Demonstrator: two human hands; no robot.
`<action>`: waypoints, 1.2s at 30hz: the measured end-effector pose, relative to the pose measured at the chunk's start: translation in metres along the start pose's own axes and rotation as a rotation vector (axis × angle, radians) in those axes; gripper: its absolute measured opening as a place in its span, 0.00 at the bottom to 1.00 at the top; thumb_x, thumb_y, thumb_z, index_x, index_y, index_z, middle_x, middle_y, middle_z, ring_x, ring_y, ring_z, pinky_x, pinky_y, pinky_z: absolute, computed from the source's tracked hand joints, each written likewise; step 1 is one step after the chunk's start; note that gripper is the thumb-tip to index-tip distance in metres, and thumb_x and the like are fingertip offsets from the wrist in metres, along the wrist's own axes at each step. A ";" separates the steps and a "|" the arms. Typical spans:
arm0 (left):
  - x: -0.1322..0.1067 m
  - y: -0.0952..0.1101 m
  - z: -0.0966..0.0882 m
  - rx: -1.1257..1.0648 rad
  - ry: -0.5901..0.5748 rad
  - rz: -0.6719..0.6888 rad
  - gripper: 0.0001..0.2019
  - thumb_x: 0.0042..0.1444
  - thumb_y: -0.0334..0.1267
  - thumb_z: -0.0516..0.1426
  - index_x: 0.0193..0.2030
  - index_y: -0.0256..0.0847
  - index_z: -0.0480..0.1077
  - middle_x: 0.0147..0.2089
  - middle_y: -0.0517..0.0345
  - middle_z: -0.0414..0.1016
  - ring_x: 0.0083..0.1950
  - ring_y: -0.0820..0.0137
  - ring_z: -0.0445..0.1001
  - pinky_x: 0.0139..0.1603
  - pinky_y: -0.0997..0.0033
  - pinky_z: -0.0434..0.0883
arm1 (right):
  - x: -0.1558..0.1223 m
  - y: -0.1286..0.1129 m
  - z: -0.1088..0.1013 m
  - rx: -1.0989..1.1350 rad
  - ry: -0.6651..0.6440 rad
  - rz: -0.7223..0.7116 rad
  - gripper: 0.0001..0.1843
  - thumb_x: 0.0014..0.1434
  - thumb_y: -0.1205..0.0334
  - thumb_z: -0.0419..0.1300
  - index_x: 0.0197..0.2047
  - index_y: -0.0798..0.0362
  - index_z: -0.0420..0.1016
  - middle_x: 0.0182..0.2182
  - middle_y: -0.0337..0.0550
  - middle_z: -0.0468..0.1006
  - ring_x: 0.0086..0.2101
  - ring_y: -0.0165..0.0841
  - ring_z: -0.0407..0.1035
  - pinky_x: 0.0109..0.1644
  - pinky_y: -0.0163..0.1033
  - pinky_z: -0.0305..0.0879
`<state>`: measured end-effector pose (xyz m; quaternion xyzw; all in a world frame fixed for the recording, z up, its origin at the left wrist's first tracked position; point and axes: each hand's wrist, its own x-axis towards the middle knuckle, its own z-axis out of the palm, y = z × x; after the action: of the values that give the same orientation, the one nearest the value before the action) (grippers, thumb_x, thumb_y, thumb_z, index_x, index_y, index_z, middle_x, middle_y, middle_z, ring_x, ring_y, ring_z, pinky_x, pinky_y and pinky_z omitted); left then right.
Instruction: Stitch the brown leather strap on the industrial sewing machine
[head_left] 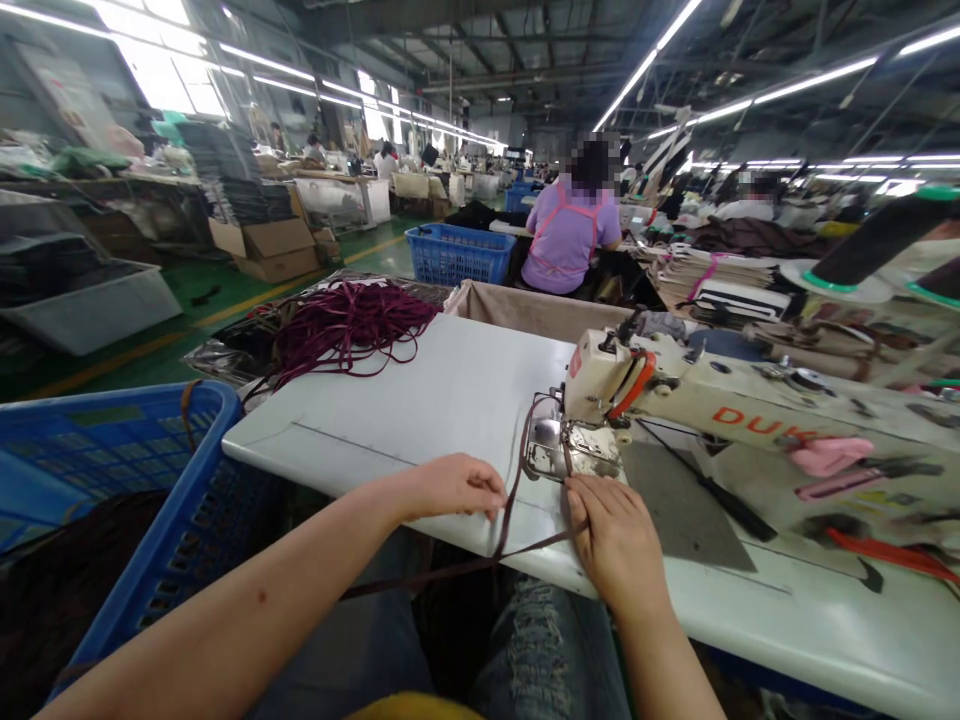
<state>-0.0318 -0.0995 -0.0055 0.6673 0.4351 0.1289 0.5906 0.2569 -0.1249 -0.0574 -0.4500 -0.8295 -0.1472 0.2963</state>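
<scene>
At the sewing machine [720, 385], we judge the strip [514, 497] partly fed, its tail [450, 572] remaining; our flat right hand [619, 535] covers it, left hand [454, 487] half-curled, grip unclear.

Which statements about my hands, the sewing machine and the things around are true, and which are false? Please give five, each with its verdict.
1. The right hand is at the sewing machine's metal plate, by a narrow brown strip. True.
2. The left hand rests on top of the machine. False: the left hand is near the front edge of the white table, beside the strip.
3. Purple-red strips lie in a tangled pile. True.
4. The nearest basket on the left is white. False: that basket is blue.
5. A person in a purple top faces away. True.
</scene>
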 end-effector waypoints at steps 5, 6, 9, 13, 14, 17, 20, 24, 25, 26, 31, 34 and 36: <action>-0.020 -0.001 -0.035 0.235 -0.189 -0.034 0.14 0.57 0.45 0.61 0.43 0.39 0.81 0.37 0.56 0.83 0.37 0.68 0.77 0.42 0.71 0.71 | -0.001 -0.002 0.000 0.017 -0.005 0.033 0.18 0.77 0.58 0.51 0.50 0.55 0.82 0.50 0.47 0.84 0.49 0.39 0.77 0.63 0.48 0.64; -0.021 -0.003 -0.044 0.304 -0.079 -0.046 0.13 0.59 0.44 0.59 0.41 0.39 0.80 0.35 0.56 0.82 0.36 0.68 0.77 0.41 0.72 0.70 | -0.001 -0.003 0.000 0.022 -0.011 0.039 0.18 0.77 0.58 0.52 0.50 0.55 0.82 0.50 0.47 0.84 0.49 0.39 0.77 0.64 0.48 0.64; -0.025 -0.017 -0.073 0.668 0.421 -0.101 0.11 0.63 0.42 0.56 0.41 0.39 0.78 0.35 0.57 0.81 0.37 0.68 0.76 0.40 0.72 0.68 | -0.002 -0.003 0.001 0.033 -0.033 0.059 0.17 0.76 0.58 0.52 0.51 0.55 0.82 0.50 0.49 0.84 0.49 0.40 0.77 0.64 0.49 0.63; -0.035 -0.048 -0.088 0.882 0.664 -0.215 0.10 0.65 0.39 0.53 0.38 0.38 0.73 0.39 0.49 0.78 0.42 0.62 0.74 0.45 0.65 0.67 | -0.003 -0.002 0.004 0.024 -0.017 0.057 0.17 0.75 0.58 0.53 0.50 0.56 0.82 0.49 0.48 0.84 0.49 0.40 0.77 0.63 0.48 0.64; -0.037 -0.055 -0.088 0.924 0.693 -0.221 0.10 0.66 0.38 0.53 0.37 0.39 0.72 0.41 0.47 0.78 0.45 0.60 0.74 0.48 0.63 0.67 | -0.003 -0.002 0.004 0.018 -0.007 0.049 0.16 0.75 0.58 0.54 0.50 0.56 0.82 0.48 0.48 0.84 0.48 0.40 0.77 0.62 0.47 0.64; -0.039 -0.068 -0.081 1.035 0.763 -0.221 0.10 0.67 0.36 0.50 0.37 0.40 0.71 0.44 0.45 0.77 0.49 0.56 0.74 0.51 0.60 0.67 | -0.003 -0.002 0.005 0.005 0.023 0.033 0.16 0.75 0.58 0.54 0.48 0.56 0.82 0.47 0.48 0.85 0.47 0.40 0.77 0.61 0.46 0.64; -0.035 -0.070 -0.077 1.098 0.793 -0.241 0.10 0.66 0.37 0.51 0.36 0.40 0.71 0.43 0.45 0.77 0.48 0.56 0.75 0.48 0.60 0.67 | -0.003 -0.003 0.004 0.003 0.029 0.039 0.16 0.75 0.58 0.54 0.48 0.56 0.82 0.47 0.48 0.85 0.47 0.40 0.77 0.61 0.46 0.64; -0.032 -0.068 -0.077 1.141 0.813 -0.263 0.11 0.66 0.36 0.50 0.36 0.40 0.72 0.44 0.45 0.79 0.47 0.56 0.75 0.46 0.61 0.66 | -0.003 -0.003 0.005 0.001 0.021 0.047 0.16 0.75 0.58 0.53 0.47 0.56 0.82 0.47 0.48 0.85 0.46 0.40 0.77 0.59 0.47 0.65; -0.032 -0.068 -0.077 1.147 0.816 -0.266 0.11 0.66 0.36 0.50 0.36 0.40 0.72 0.44 0.45 0.79 0.47 0.57 0.75 0.46 0.61 0.66 | -0.003 -0.003 0.005 -0.003 0.024 0.044 0.16 0.75 0.58 0.53 0.47 0.56 0.82 0.47 0.48 0.85 0.46 0.41 0.77 0.59 0.47 0.65; -0.032 -0.068 -0.077 1.152 0.817 -0.269 0.11 0.66 0.36 0.51 0.36 0.39 0.73 0.43 0.45 0.79 0.47 0.57 0.75 0.46 0.62 0.66 | -0.004 -0.002 0.006 -0.007 0.030 0.036 0.16 0.75 0.58 0.53 0.47 0.56 0.82 0.47 0.48 0.85 0.46 0.41 0.77 0.59 0.47 0.65; -0.033 -0.069 -0.077 1.169 0.810 -0.258 0.12 0.65 0.37 0.52 0.32 0.40 0.72 0.40 0.47 0.80 0.43 0.60 0.75 0.43 0.63 0.64 | -0.004 -0.002 0.005 -0.021 0.068 0.002 0.16 0.75 0.59 0.54 0.46 0.57 0.81 0.46 0.47 0.85 0.45 0.41 0.78 0.59 0.46 0.65; -0.033 -0.068 -0.077 1.173 0.808 -0.254 0.13 0.65 0.38 0.52 0.30 0.41 0.71 0.39 0.48 0.80 0.43 0.61 0.75 0.41 0.63 0.63 | -0.004 -0.003 0.003 -0.024 0.073 0.004 0.16 0.75 0.60 0.54 0.45 0.56 0.82 0.45 0.47 0.85 0.44 0.41 0.78 0.59 0.46 0.65; -0.033 -0.068 -0.077 1.173 0.808 -0.259 0.13 0.65 0.38 0.52 0.30 0.41 0.71 0.39 0.49 0.80 0.42 0.61 0.75 0.40 0.63 0.63 | -0.003 -0.003 0.002 -0.020 0.068 0.009 0.16 0.75 0.60 0.54 0.45 0.56 0.82 0.45 0.47 0.85 0.45 0.41 0.78 0.59 0.47 0.66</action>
<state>-0.1328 -0.0770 -0.0343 0.7177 0.6925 0.0400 -0.0614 0.2549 -0.1274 -0.0612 -0.4514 -0.8154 -0.1694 0.3205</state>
